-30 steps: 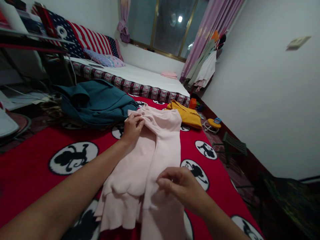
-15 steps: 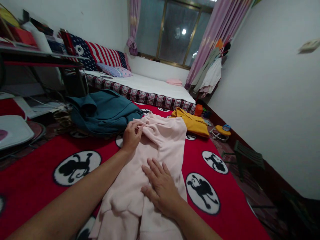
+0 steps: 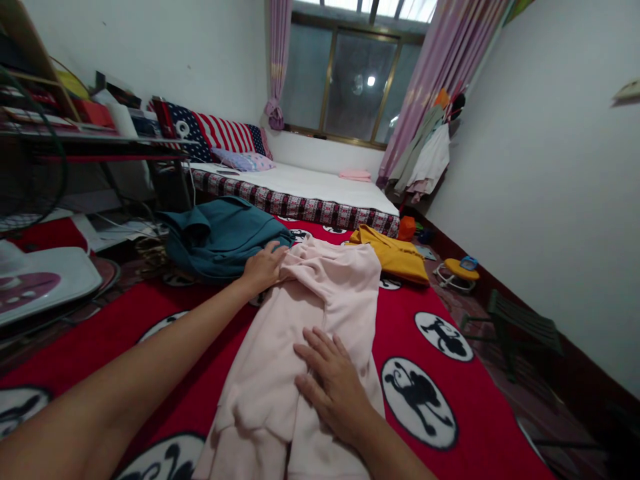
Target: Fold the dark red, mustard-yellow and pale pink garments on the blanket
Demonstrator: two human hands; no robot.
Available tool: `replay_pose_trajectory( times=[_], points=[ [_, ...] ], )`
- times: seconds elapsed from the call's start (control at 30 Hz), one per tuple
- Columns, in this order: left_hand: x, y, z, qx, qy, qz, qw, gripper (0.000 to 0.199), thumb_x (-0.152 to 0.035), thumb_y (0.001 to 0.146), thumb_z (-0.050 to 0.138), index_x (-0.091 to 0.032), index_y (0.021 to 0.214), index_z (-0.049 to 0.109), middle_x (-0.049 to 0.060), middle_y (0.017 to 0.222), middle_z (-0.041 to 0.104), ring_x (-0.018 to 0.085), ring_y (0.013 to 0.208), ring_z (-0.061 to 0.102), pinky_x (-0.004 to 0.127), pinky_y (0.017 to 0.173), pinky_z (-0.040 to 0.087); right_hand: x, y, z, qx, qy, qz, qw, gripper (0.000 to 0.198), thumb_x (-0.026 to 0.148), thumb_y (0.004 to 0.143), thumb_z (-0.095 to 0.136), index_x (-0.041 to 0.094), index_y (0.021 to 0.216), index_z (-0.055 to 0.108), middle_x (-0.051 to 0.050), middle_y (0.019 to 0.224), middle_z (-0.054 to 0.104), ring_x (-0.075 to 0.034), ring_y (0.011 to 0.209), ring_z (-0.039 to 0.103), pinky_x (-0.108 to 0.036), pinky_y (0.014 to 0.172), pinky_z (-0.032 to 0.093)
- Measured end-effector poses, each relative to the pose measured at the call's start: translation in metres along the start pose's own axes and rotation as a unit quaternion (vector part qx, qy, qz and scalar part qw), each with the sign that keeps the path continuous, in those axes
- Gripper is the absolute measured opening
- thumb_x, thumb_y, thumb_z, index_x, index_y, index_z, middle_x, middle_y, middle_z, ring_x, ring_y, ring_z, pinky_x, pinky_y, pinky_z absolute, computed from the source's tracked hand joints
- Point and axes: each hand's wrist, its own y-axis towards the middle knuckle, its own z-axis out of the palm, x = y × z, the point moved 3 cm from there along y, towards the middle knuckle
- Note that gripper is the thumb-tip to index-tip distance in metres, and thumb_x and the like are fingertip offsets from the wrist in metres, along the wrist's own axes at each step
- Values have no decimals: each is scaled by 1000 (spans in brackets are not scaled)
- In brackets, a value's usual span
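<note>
A pale pink sweatshirt [image 3: 345, 287] lies stretched out on a red blanket [image 3: 480, 413] printed with black monkey figures in white circles. One side of the sweatshirt is folded inward, with creases near its far end. My left hand [image 3: 265, 268] reaches to its far left edge, fingers extended against the cloth. Flat on the lower middle of the sweatshirt rests my right hand [image 3: 333, 383], its fingers spread. Just beyond my left hand sits a heap of teal fabric [image 3: 230, 237]. A folded mustard-yellow garment [image 3: 393, 257] lies past the sweatshirt's far right side.
A low bed [image 3: 300, 180] stands beneath the window. Along the left are a cluttered desk [image 3: 125, 143] and a white stool seat [image 3: 50, 280]. To the right are a small yellow stool [image 3: 460, 269], a dark green folding stool [image 3: 523, 323] and hanging clothes [image 3: 427, 160].
The view has tilted up and shifted slightly left. My left hand's fingers have straightened at the sweatshirt's edge. My right hand stays flat on the cloth.
</note>
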Motion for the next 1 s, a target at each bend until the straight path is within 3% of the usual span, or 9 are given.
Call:
replay_pose_trajectory(
  times=[0.17,0.33,0.4,0.47,0.57,0.67,0.8,0.9,1.0],
  points=[
    [9,32,3,164,67,7,984,38,-19,83,50,-27,117,66,9,109,67,24,89,66,28,69,48,-2,-1,1,-10,8,-1,1000,41,38,92,54,28,131,56,-5,149,44,-24,141,35,-53,118,20],
    [-3,36,-11,187,90,51,977,14,-20,75,59,-18,83,71,9,91,69,25,89,64,29,73,47,-6,-1,3,-10,9,-1,1000,39,37,92,54,29,130,57,-3,150,44,-23,141,33,-50,118,19],
    [-13,32,-29,156,91,83,980,16,-25,80,56,-16,83,68,11,97,67,26,96,61,30,76,46,-7,-1,4,-11,11,-1,1000,39,36,92,55,29,130,57,-2,149,44,-22,141,33,-50,118,19],
    [-17,28,-55,69,74,95,990,21,-29,85,51,-15,89,66,10,104,64,24,99,58,30,79,46,-7,-2,4,-12,14,-3,1000,38,35,91,55,29,129,57,-2,149,44,-22,141,34,-49,118,19],
    [-4,25,-91,-71,27,41,996,19,-28,87,50,-14,92,61,7,104,61,17,94,56,28,85,45,-7,-2,4,-17,17,-3,1000,38,34,91,55,29,129,57,-2,149,45,-22,141,34,-49,118,19],
    [19,22,-105,-94,39,-13,995,17,-28,86,55,-12,90,61,7,109,58,19,97,53,33,90,46,-7,-1,5,-20,18,-2,1000,38,35,91,55,29,129,57,-3,149,45,-22,141,34,-49,118,18],
    [17,15,-93,-70,85,23,994,23,-19,80,61,-14,103,64,11,136,44,30,120,44,45,98,43,-6,-1,5,-18,19,0,1000,37,36,92,54,29,129,57,-3,149,45,-22,141,34,-50,118,18],
    [-24,2,-67,-29,21,120,992,24,-16,82,57,-16,105,66,11,135,49,28,123,46,43,104,39,-6,-1,4,-19,24,0,1000,37,35,91,56,29,128,58,-4,148,45,-23,140,34,-51,117,19],
    [-79,-17,-29,51,-100,212,971,22,-21,87,53,-19,103,68,9,125,58,23,114,54,37,102,41,-8,-2,3,-25,39,-5,999,36,33,90,58,29,126,59,-4,147,47,-24,139,36,-51,117,20]
  ],
)
